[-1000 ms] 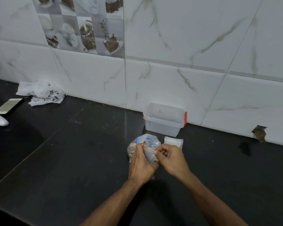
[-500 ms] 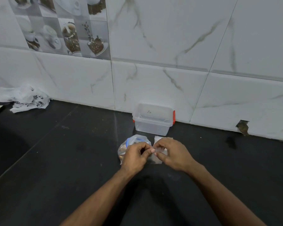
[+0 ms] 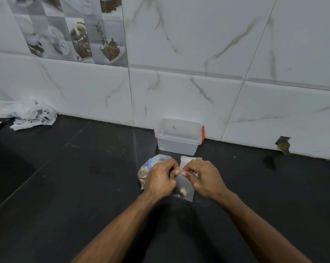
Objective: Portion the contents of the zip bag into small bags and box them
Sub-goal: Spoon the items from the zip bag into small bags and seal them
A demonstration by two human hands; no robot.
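counter (image 3: 69, 186): was black, with faint pale specks
wall tiles (image 3: 198, 44): were white, veined in grey-brown like marble
picture tile (image 3: 74, 29): showed grey and white squares with cups and dark brown beans
box (image 3: 178, 138): was clear, with red-orange clips
zip bag (image 3: 148, 167): was clear, with a blue strip; brownish bits inside
small bag (image 3: 186, 190): was clear
crumpled bag (image 3: 27, 114): was white with black print

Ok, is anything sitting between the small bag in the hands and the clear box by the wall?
Only a flat pile of small clear bags lies on the black counter between the held small clear bag and the lidded clear plastic box.
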